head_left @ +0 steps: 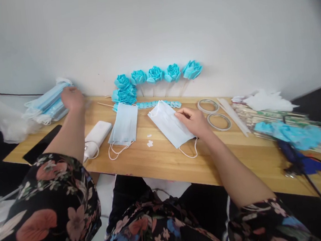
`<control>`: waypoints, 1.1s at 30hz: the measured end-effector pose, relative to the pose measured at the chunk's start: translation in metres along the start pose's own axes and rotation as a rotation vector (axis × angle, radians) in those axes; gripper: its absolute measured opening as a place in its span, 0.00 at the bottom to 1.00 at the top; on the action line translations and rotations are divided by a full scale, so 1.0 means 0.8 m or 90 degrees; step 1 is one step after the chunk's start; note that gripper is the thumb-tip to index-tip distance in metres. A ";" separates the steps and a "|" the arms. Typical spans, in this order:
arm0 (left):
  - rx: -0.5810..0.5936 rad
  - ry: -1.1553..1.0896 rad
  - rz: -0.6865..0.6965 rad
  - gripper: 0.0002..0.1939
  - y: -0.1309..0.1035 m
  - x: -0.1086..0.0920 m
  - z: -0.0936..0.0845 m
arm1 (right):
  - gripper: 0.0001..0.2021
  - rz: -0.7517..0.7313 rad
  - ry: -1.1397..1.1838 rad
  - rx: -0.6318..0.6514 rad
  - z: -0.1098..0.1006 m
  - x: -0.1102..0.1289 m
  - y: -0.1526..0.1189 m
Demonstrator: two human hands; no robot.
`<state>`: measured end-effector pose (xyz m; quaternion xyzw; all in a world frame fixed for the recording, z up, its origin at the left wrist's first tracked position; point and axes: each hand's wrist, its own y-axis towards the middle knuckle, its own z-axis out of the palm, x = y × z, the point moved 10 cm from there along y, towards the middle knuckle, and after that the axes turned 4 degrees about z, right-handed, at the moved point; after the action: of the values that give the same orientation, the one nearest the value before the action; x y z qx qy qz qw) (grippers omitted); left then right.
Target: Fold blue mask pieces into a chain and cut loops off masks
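The wooden table (164,161) serves as the reference for all positions. Nearest its front edge, toward the middle, the right hand (194,122) rests on a white face mask (170,126) that lies flat and slightly skewed; the fingers are loosely curled, thumb and fingertips touching the mask's upper right edge, with no closed grasp evident. This mask appears light, thin and limp; it will likely fold or slide under any push, so the firmest hold is judged to be a pinch at a pleated edge or an ear loop, one of which trails off its lower end. Just left of it on the table lies a light blue mask (124,125), loops pointing to the front edge, and beside that a white power bank (96,136). A dark phone (41,144) lies near the left front corner. At the far left corner the left hand (72,98) lies, palm down, on a stack of blue masks (48,104); whether it grips any cannot be determined. Two tape rolls (213,112) lie right of the white mask. Farthest, against the wall, stand blue paper roses (156,75).
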<state>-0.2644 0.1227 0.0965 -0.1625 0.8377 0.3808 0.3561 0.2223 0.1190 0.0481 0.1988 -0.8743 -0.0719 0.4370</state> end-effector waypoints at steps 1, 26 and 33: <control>-0.043 0.003 -0.016 0.10 -0.004 -0.023 0.000 | 0.12 -0.001 0.008 -0.001 -0.001 0.000 0.000; 0.527 -0.646 -0.317 0.24 -0.350 -0.223 0.214 | 0.22 0.181 0.488 -0.023 -0.002 -0.030 0.000; 0.237 -0.298 -0.102 0.28 -0.233 -0.125 0.086 | 0.22 0.176 0.439 0.072 0.018 -0.019 -0.003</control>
<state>-0.0617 0.0523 0.0398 -0.0675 0.7728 0.2183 0.5921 0.2194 0.1225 0.0277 0.1155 -0.6970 0.1076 0.6995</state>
